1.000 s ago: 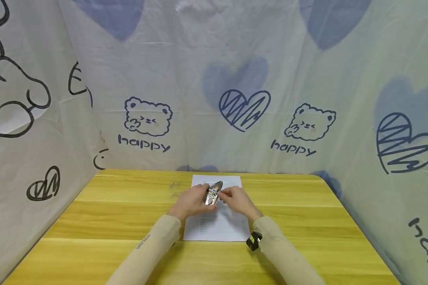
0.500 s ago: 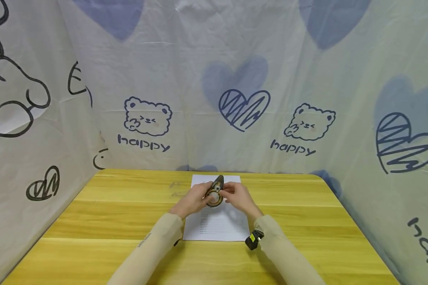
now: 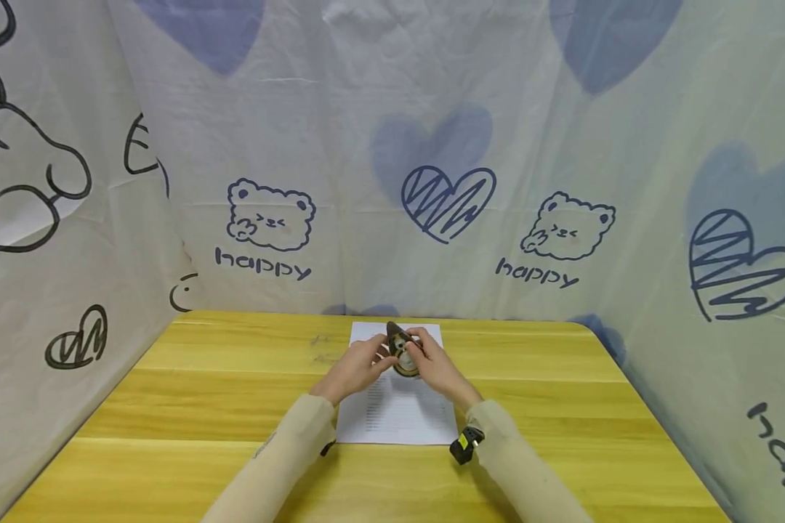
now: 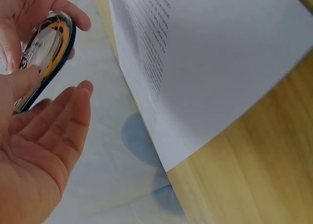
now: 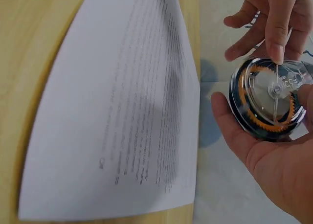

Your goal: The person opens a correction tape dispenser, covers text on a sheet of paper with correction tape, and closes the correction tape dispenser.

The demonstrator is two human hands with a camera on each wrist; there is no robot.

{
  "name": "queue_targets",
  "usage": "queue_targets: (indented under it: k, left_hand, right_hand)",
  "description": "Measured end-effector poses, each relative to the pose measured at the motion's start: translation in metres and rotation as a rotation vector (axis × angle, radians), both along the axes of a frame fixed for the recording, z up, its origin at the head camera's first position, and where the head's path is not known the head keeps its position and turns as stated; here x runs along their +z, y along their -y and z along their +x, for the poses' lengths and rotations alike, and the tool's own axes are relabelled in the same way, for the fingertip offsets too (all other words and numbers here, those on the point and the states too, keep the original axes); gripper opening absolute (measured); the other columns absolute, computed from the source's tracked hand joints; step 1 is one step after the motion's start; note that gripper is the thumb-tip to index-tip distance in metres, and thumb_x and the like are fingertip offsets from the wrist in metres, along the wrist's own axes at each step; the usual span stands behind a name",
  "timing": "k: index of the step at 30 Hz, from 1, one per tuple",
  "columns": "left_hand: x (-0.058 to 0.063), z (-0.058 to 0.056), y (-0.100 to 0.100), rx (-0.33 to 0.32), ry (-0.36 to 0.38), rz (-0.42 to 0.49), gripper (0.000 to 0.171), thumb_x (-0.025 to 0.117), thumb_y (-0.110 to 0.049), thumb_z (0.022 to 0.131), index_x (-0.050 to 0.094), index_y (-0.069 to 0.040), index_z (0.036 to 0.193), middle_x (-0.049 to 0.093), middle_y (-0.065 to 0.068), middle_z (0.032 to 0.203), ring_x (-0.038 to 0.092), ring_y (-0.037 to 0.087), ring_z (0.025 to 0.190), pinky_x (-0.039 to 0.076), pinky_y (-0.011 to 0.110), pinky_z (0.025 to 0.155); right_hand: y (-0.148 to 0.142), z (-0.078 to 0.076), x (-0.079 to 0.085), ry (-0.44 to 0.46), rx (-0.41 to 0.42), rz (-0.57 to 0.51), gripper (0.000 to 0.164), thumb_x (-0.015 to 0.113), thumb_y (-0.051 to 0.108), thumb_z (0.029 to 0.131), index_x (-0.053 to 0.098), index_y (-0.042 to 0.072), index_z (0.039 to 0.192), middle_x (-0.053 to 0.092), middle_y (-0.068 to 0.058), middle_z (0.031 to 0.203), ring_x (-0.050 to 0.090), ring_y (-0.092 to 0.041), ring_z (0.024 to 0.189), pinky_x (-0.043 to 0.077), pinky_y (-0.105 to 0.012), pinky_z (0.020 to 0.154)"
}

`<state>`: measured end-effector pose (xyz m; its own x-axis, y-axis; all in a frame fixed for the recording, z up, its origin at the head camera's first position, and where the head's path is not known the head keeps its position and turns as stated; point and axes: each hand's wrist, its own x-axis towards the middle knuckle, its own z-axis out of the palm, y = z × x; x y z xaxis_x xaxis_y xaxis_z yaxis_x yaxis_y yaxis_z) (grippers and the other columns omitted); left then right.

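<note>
A correction tape dispenser (image 5: 259,104) with a clear case, an orange toothed wheel and a white spool is held above the printed paper sheet (image 3: 395,418). My right hand (image 3: 440,374) grips its rounded body, thumb over the case and fingers underneath. The left hand (image 3: 356,370) is at its other side. In the left wrist view that hand's thumb overlaps the correction tape (image 4: 57,43), while its fingers extend loosely below. The dispenser's dark narrow end points up and away in the head view; the right thumb covers part of its face.
The sheet lies on a yellow wood-grain table (image 3: 235,407), toward its far edge. Pale curtains (image 3: 340,145) with hearts and bear drawings stand behind and at both sides. A small black device (image 3: 467,444) is strapped on the right wrist.
The correction tape has turned, from its shiny side to its spool side, and its narrow end now leans left. It shifted slightly right, the right hand taking hold while the left fingers loosened.
</note>
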<state>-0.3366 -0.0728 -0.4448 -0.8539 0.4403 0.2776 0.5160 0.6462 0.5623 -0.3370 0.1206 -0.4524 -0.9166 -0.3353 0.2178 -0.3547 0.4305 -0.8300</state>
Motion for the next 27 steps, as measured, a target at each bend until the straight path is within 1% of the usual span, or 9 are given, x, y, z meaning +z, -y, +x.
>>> queue_targets:
  k: [5, 9, 11, 13, 17, 19, 22, 25, 27]
  left_hand:
    - [0.000, 0.001, 0.002, 0.035, -0.042, 0.085, 0.048, 0.063, -0.022, 0.097, 0.048, -0.005, 0.140, 0.069, 0.015, 0.112, 0.069, 0.025, 0.092, 0.058, 0.039, 0.082]
    - [0.003, 0.002, 0.004, 0.020, -0.042, 0.119, 0.042, 0.062, -0.020, 0.097, 0.056, -0.006, 0.136, 0.069, 0.010, 0.114, 0.068, 0.019, 0.086, 0.057, 0.033, 0.075]
    - [0.004, 0.003, 0.005, 0.008, -0.022, 0.137, 0.038, 0.061, -0.020, 0.098, 0.060, -0.006, 0.133, 0.070, 0.009, 0.113, 0.068, 0.016, 0.080, 0.055, 0.028, 0.067]
    - [0.005, 0.003, 0.005, 0.007, 0.034, 0.189, 0.037, 0.062, -0.020, 0.097, 0.062, -0.006, 0.132, 0.071, 0.009, 0.109, 0.067, 0.014, 0.073, 0.054, 0.028, 0.060]
    - [0.008, 0.003, 0.005, -0.004, 0.160, 0.380, 0.031, 0.065, -0.017, 0.095, 0.066, -0.004, 0.124, 0.073, 0.014, 0.097, 0.069, 0.025, 0.072, 0.059, 0.044, 0.065]
    - [0.010, 0.002, 0.005, 0.000, 0.218, 0.463, 0.028, 0.067, -0.016, 0.094, 0.069, -0.004, 0.119, 0.073, 0.015, 0.092, 0.070, 0.032, 0.076, 0.059, 0.049, 0.071]
    - [0.012, 0.002, 0.004, 0.015, 0.286, 0.552, 0.026, 0.068, -0.014, 0.093, 0.070, -0.004, 0.117, 0.073, 0.015, 0.094, 0.071, 0.038, 0.084, 0.059, 0.047, 0.076]
    - [0.014, 0.004, 0.005, 0.032, 0.341, 0.617, 0.030, 0.069, -0.012, 0.092, 0.069, -0.004, 0.121, 0.074, 0.015, 0.099, 0.072, 0.032, 0.084, 0.060, 0.044, 0.079]
    - [0.014, 0.005, 0.005, 0.042, 0.375, 0.652, 0.033, 0.070, -0.012, 0.091, 0.068, -0.004, 0.123, 0.074, 0.016, 0.102, 0.073, 0.025, 0.082, 0.059, 0.044, 0.081]
  right_hand:
    - [-0.004, -0.001, 0.005, -0.118, 0.009, 0.169, 0.027, 0.042, 0.022, 0.107, 0.054, 0.017, 0.130, 0.052, -0.012, 0.107, 0.049, -0.019, 0.089, 0.046, -0.033, 0.072]
    - [-0.007, -0.002, 0.007, -0.120, 0.057, 0.221, 0.029, 0.042, 0.025, 0.106, 0.055, 0.020, 0.132, 0.052, -0.008, 0.104, 0.046, -0.018, 0.086, 0.042, -0.034, 0.074]
    - [-0.008, -0.003, 0.006, -0.110, 0.079, 0.201, 0.030, 0.043, 0.026, 0.106, 0.056, 0.020, 0.132, 0.056, -0.008, 0.110, 0.051, -0.018, 0.090, 0.044, -0.034, 0.077]
    - [-0.009, -0.003, 0.005, -0.090, 0.082, 0.143, 0.030, 0.046, 0.027, 0.105, 0.056, 0.019, 0.132, 0.062, -0.008, 0.117, 0.057, -0.020, 0.098, 0.047, -0.034, 0.080]
    - [-0.009, -0.004, 0.004, -0.033, 0.013, -0.016, 0.029, 0.054, 0.032, 0.101, 0.059, 0.018, 0.127, 0.066, -0.009, 0.123, 0.064, -0.021, 0.105, 0.052, -0.034, 0.082]
    - [-0.008, -0.005, 0.005, -0.015, -0.016, -0.069, 0.029, 0.057, 0.033, 0.100, 0.060, 0.017, 0.124, 0.067, -0.009, 0.119, 0.065, -0.021, 0.098, 0.054, -0.037, 0.077]
    - [-0.007, -0.006, 0.007, 0.040, -0.022, -0.121, 0.034, 0.057, 0.033, 0.100, 0.059, 0.014, 0.127, 0.065, -0.012, 0.119, 0.065, -0.021, 0.086, 0.059, -0.046, 0.068]
    - [-0.006, -0.005, 0.009, 0.088, -0.018, -0.162, 0.037, 0.063, 0.030, 0.097, 0.058, 0.014, 0.130, 0.062, -0.015, 0.120, 0.063, -0.022, 0.071, 0.056, -0.057, 0.061]
    - [-0.006, -0.004, 0.010, 0.094, -0.025, -0.170, 0.039, 0.068, 0.027, 0.094, 0.059, 0.017, 0.130, 0.061, -0.015, 0.120, 0.059, -0.021, 0.065, 0.055, -0.059, 0.060]
